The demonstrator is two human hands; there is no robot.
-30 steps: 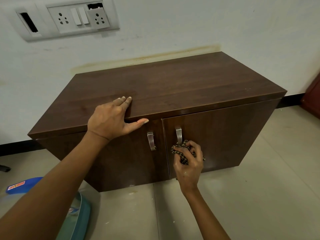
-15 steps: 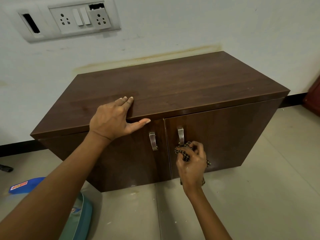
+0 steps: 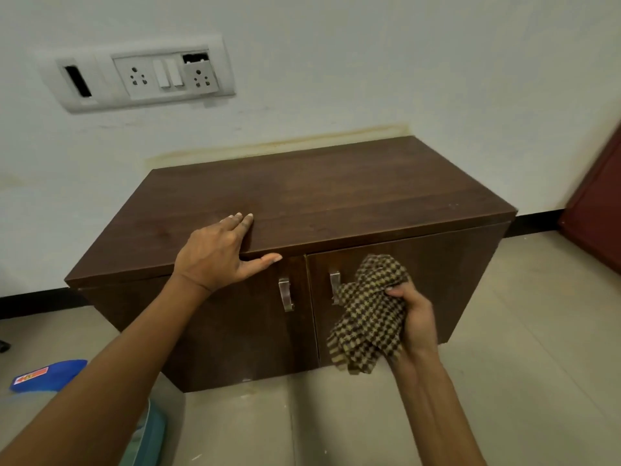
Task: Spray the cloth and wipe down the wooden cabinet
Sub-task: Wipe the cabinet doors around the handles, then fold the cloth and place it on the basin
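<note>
A low dark wooden cabinet [image 3: 336, 200] with two doors and two metal handles stands against the white wall. My left hand [image 3: 215, 253] rests flat on the front edge of its top, fingers straight and thumb along the edge. My right hand [image 3: 416, 317] grips a bunched brown-and-tan checked cloth [image 3: 369, 314] in front of the right door, just right of the right handle [image 3: 334, 285]. The cloth hangs loose below my fingers. No spray bottle is in view.
A blue object with a red label [image 3: 47, 375] lies on the tiled floor at lower left, beside a teal container [image 3: 151, 432] under my left arm. A socket panel [image 3: 141, 79] sits on the wall. A red-brown furniture edge [image 3: 598, 210] stands at far right.
My right hand has turned and shifted right of the handle, and the cloth has opened out from a tight wad into a loose hanging bunch. My left hand has stayed on the cabinet top.
</note>
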